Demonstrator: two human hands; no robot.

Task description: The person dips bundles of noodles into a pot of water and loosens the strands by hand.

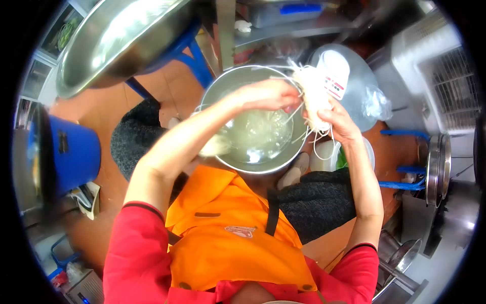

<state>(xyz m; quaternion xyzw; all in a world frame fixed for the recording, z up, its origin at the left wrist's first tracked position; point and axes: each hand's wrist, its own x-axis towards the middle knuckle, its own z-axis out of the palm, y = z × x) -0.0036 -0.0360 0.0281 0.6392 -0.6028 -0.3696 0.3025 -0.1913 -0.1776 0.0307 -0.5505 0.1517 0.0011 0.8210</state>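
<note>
A bundle of pale, thin strands (pixel 313 93) is held upright in my right hand (pixel 341 120), with loose ends hanging below and sticking out at the top. My left hand (pixel 271 95) is closed at the bundle's left side, its fingertips by some strands; what they pinch is too small to make out. Below my hands stands a large metal pot (pixel 235 164) with cloudy, rippling liquid (pixel 258 133) in it. Another pale bunch (pixel 215 145) shows at the pot's left rim, partly behind my left forearm.
A white scale (pixel 334 68) stands just behind my right hand, by a round translucent lid or tray (pixel 362 101) with a plastic bag (pixel 377 104). A white container (pixel 326 161) holds something green. A large metal basin (pixel 126 45) is at upper left, a blue bin (pixel 76 152) at left.
</note>
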